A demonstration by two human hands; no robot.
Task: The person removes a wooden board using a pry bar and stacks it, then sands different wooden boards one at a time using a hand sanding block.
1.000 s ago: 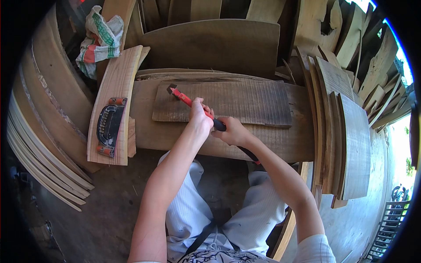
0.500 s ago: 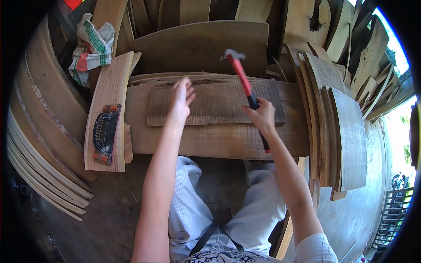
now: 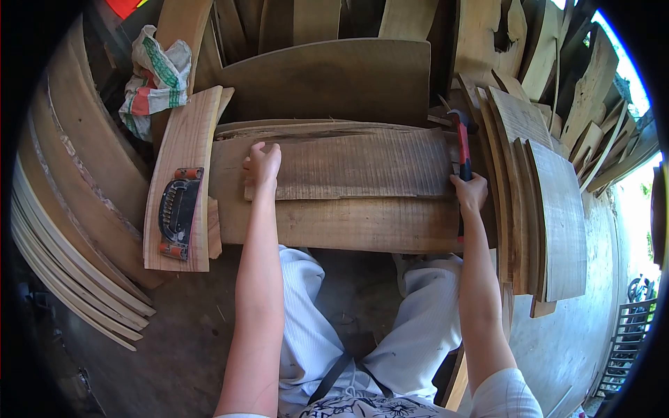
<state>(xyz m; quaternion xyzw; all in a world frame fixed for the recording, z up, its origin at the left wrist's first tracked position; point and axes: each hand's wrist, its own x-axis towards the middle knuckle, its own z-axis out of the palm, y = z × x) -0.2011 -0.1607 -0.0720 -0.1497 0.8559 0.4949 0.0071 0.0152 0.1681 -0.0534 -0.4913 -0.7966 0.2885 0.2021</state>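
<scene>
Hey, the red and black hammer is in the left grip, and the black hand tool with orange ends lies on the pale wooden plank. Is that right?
Not quite: the head view shows the red and black hammer in the right grip, not the left grip. The black hand tool with orange ends does lie on the pale wooden plank.

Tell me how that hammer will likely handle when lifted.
The hammer would probably feel head-heavy, with its metal-looking head at one end of a slim handle. It should be stiff, since the handle looks straight.
</scene>
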